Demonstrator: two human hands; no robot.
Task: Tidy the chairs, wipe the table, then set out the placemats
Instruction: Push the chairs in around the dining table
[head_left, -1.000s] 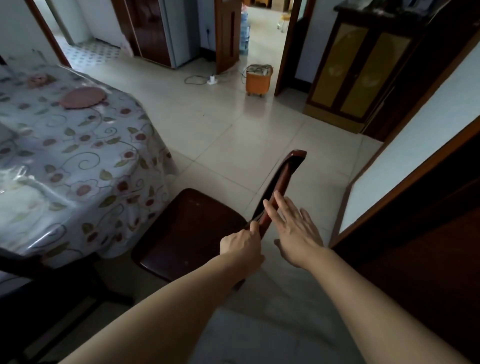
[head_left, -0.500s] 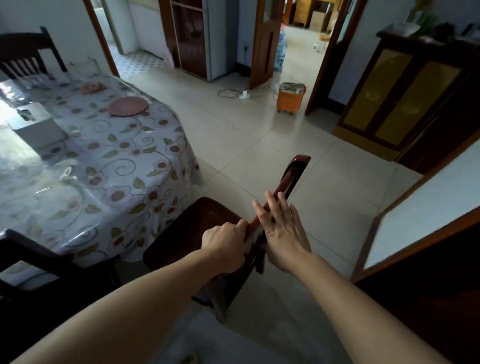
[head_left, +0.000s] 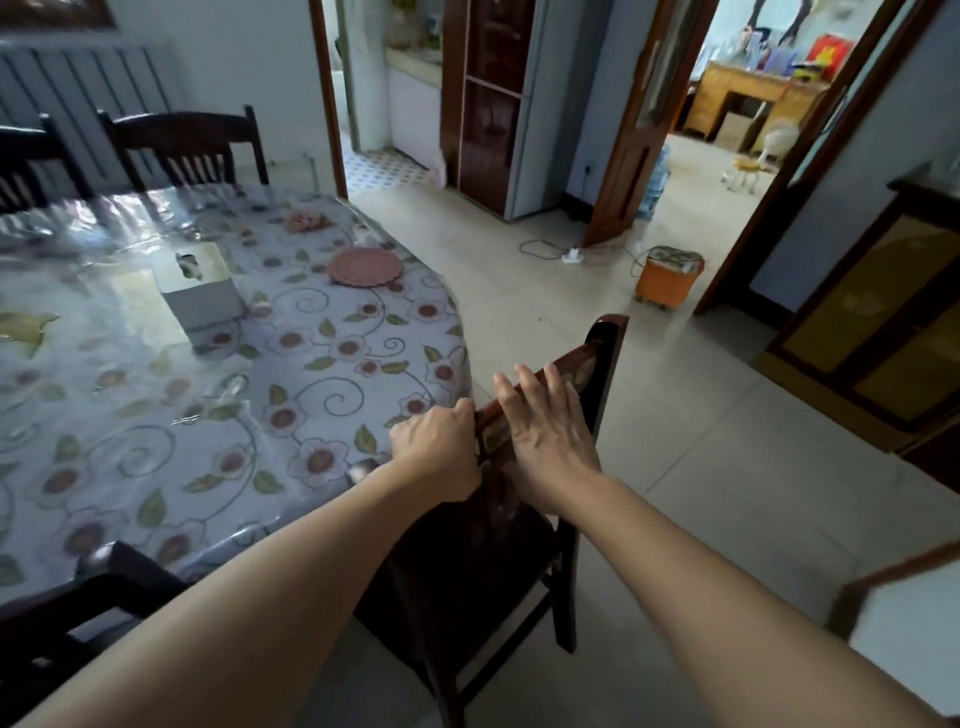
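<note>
From your head camera, your left hand (head_left: 439, 451) is curled in a fist round the top rail of the dark wooden chair (head_left: 582, 374), knuckles up, with the forearm reaching in from the lower left. Your right hand (head_left: 548, 434) lies just beside it on the same rail, fingers straight and together, the palm flat against the back of the rail, holding nothing by curl. The chair stands at the near right edge of the table (head_left: 171, 441), its backrest touching or almost touching the overhanging floral cloth; its seat is hidden below your arms. On the table, a round pink placemat (head_left: 365, 266) lies toward the far right side, well apart from the chair. Left of the placemat sits a white tissue box (head_left: 200, 291), a tuft of tissue showing in its top slot. Beyond the table's far edge stand two more dark chairs (head_left: 182, 145). On the floor past the table's right side, near a doorway, is an orange bin (head_left: 667, 283); what it holds you cannot tell.
</note>
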